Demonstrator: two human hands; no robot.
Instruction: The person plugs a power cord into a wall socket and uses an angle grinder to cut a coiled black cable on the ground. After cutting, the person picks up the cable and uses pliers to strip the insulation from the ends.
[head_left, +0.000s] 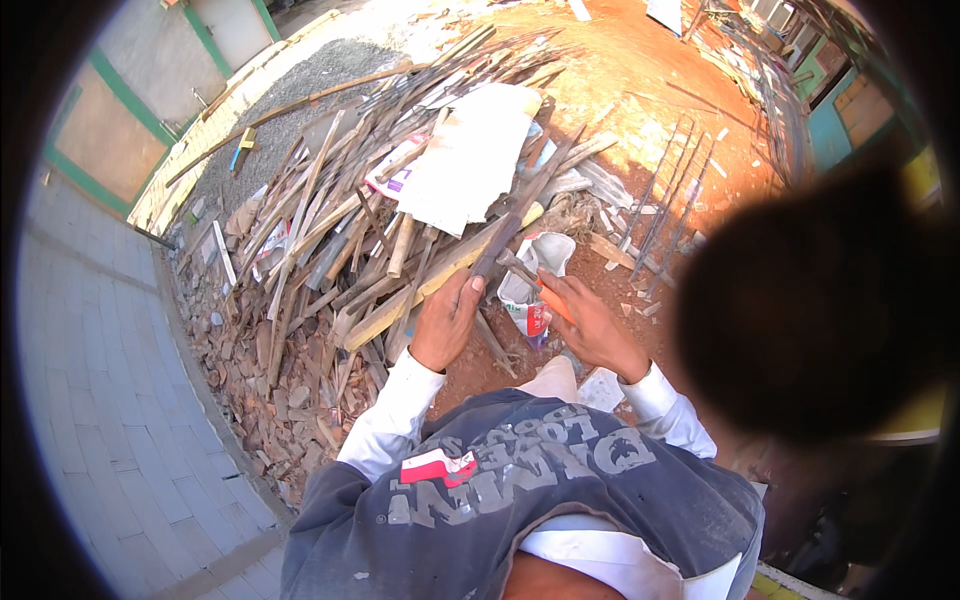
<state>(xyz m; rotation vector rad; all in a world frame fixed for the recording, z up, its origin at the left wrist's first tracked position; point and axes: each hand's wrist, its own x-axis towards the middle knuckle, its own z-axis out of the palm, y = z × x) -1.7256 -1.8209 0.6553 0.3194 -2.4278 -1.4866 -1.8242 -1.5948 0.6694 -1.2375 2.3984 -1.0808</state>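
My left hand [446,325] is closed round the near end of a long dark wooden strip [512,222], which slants away up and to the right. In my right hand [598,332] is a hammer with an orange handle [556,303]; its metal head [512,263] lies close beside the strip, and I cannot tell whether they touch. Just beyond the hammer, a white opened bag [552,252] with red print stands on the dirt. A yellowish wooden beam [400,308] runs under the strip along the edge of a wood pile.
The heap of scrap wood [325,225] spreads ahead and left, with a white sheet [468,155] on top. Broken rubble [290,395] borders grey paving [120,370] at left. Thin rods [672,200] lie on reddish soil at right. A dark blurred shape [810,310] blocks the right side.
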